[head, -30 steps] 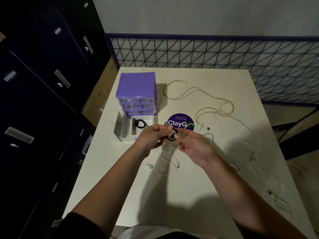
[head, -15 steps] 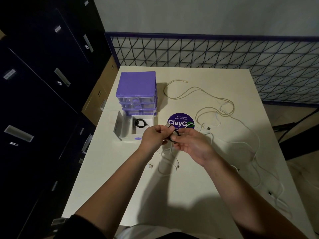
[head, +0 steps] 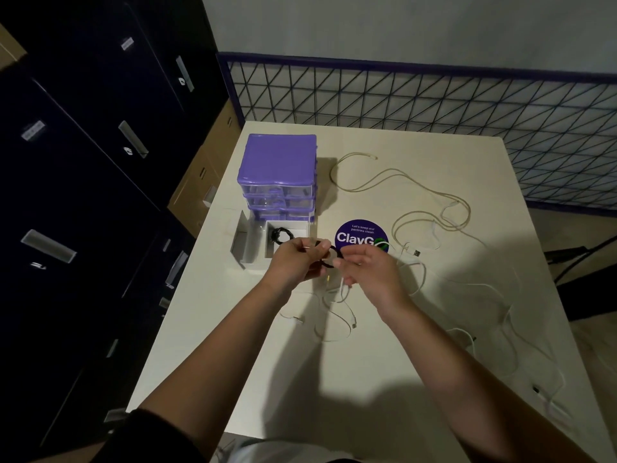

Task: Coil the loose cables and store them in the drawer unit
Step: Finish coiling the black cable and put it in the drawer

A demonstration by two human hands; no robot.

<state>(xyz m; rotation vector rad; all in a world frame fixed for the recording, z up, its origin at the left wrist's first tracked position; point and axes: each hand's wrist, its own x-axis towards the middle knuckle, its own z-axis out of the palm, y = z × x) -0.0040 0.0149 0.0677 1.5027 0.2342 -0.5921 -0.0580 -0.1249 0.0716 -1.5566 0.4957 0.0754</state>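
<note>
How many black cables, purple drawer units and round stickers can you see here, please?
Black cables: 2 (coiled cable in the open drawer; black loop held between left hand and right hand)
Purple drawer units: 1
Round stickers: 1
Total: 4

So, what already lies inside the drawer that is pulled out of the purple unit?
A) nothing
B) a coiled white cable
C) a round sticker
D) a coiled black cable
D: a small coiled black cable lies in the open drawer in front of the purple drawer unit.
</note>
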